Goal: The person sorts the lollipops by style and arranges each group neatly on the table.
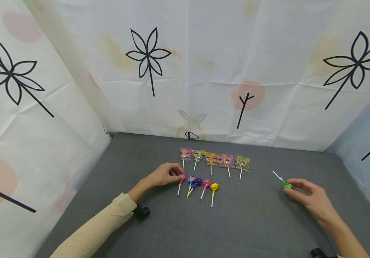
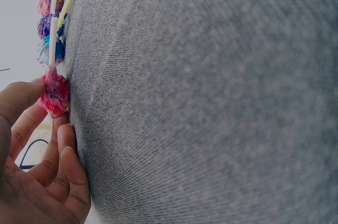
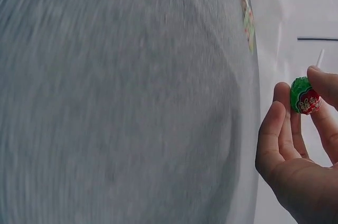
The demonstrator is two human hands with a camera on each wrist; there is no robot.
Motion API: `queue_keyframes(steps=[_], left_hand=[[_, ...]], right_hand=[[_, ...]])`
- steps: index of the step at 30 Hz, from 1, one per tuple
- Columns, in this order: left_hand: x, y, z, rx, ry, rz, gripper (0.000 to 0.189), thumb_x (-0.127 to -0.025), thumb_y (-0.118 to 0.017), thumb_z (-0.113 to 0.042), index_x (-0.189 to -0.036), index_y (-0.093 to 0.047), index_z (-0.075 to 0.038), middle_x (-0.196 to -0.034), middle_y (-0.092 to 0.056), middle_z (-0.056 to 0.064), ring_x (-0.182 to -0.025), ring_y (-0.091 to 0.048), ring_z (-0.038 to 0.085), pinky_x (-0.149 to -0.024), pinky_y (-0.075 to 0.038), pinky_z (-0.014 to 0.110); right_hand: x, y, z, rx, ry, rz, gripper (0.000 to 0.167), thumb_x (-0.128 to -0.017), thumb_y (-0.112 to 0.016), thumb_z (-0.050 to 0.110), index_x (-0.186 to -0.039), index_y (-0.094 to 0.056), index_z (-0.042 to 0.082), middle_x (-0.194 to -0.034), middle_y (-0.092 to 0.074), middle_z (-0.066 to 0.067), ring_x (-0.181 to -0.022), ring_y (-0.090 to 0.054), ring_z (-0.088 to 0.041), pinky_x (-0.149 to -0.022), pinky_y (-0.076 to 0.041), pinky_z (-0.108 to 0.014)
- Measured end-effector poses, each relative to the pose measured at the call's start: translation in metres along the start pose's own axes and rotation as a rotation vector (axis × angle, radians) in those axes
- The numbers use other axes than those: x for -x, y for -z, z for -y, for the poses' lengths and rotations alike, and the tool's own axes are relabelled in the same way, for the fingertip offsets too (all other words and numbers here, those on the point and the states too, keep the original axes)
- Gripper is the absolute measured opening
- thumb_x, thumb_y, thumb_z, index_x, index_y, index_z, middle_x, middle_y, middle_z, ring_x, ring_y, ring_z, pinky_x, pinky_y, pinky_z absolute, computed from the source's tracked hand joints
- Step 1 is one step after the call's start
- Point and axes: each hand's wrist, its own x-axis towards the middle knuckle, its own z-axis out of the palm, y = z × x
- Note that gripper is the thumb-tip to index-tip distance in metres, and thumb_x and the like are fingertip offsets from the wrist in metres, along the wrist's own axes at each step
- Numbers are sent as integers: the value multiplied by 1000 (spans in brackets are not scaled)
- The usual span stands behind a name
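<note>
My left hand (image 1: 165, 174) pinches the wrapped head of a pink lollipop (image 2: 54, 94) at the left end of the near row, its stick pointing toward me. Beside it lie a blue lollipop (image 1: 191, 180), a purple lollipop (image 1: 198, 181), another pink lollipop (image 1: 206, 183) and a yellow lollipop (image 1: 214, 186). Off to the right, my right hand (image 1: 312, 200) holds a green lollipop (image 3: 303, 95) by its head between thumb and fingers, raised over the table. Its white stick points up and to the left in the head view.
Behind the near row is a line of several flat-wrapped lollipops (image 1: 226, 161) in pink, green and orange packets, sticks toward me. Everything lies on a grey cloth-covered table (image 1: 236, 229). White printed curtains (image 1: 204, 64) close off the back and sides.
</note>
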Motion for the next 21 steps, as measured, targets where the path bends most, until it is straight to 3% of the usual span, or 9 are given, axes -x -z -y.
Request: queue_keyframes(steps=[10,16,21], left_hand=[[1,0,-1,7,6,0,12,-97,-73,-16,-107,-72,-9,-97,-69,-1,-83,-65,10,-76,-52,31],[0,0,-1,4,6,1,12,-98,-72,-16,-108,-72,-9,-98,-69,-1,-84,-65,11,-76,-52,32],[0,1,-2,1,8,3,12,-98,-72,-16,-107,-72,-10,-98,-69,-2,-85,-65,11,-77,-52,32]], right_hand=[[-12,-25,17,-54,35,84,43,-96,-74,18,-129,-61,-8,-121,-61,-17,-95,-68,-8,-77,-56,-32],[-17,-39,27,-95,44,143,39,-99,-71,18,-127,-63,-8,-121,-62,-21,-97,-70,-20,-79,-56,-35],[-21,-51,34,-63,49,188,40,-97,-73,20,-127,-65,-5,-121,-64,-19,-99,-69,-18,-80,-55,-36]])
